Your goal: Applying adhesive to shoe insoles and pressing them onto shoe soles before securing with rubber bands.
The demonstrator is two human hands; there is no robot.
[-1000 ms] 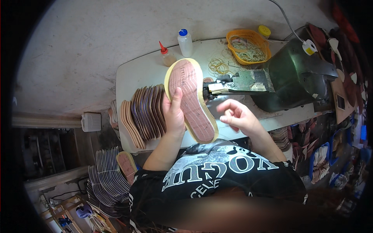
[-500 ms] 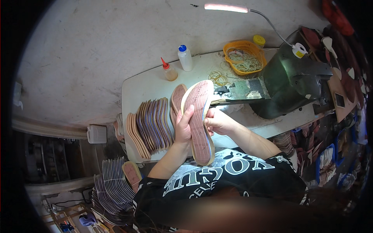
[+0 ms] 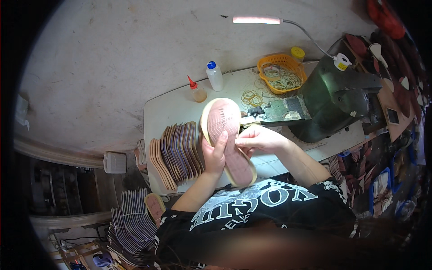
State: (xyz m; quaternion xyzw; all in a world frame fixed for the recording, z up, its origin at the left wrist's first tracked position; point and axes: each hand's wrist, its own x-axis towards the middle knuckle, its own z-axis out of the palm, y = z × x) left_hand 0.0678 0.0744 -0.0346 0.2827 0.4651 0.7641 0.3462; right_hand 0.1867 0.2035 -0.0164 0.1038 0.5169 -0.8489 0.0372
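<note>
A: What do we see in the head view?

B: We take the dark green, rounded metal machine [image 3: 330,108] as our landmark. The long pink sole with a pale yellow rim [image 3: 240,168] is just left of the end of its arm [image 3: 280,112], held up over the near edge of the white tabletop [image 3: 168,104].

A: And the hands?

B: We see the left hand [image 3: 214,157], left of the machine, wrapped about the sole, its thumb lying on the pink face and its other fingers mostly hidden. The right hand [image 3: 261,138], just in front of the machine's arm, has thumb and fingertips drawn together at the sole's right edge; whether they pinch that edge or something thin, we cannot tell.

A: What else is about?

B: Farther left of the machine we find a close-packed row of curved brown soles [image 3: 182,152], some with bluish edges. Just behind its arm stands a yellow-orange plastic basket [image 3: 281,60] of pale, thin loops [image 3: 286,81]. Left of that basket, beyond the arm, stand a whitish bottle with a blue cap [image 3: 215,78] and a smaller, red-tipped bottle of amber liquid [image 3: 198,94].
</note>
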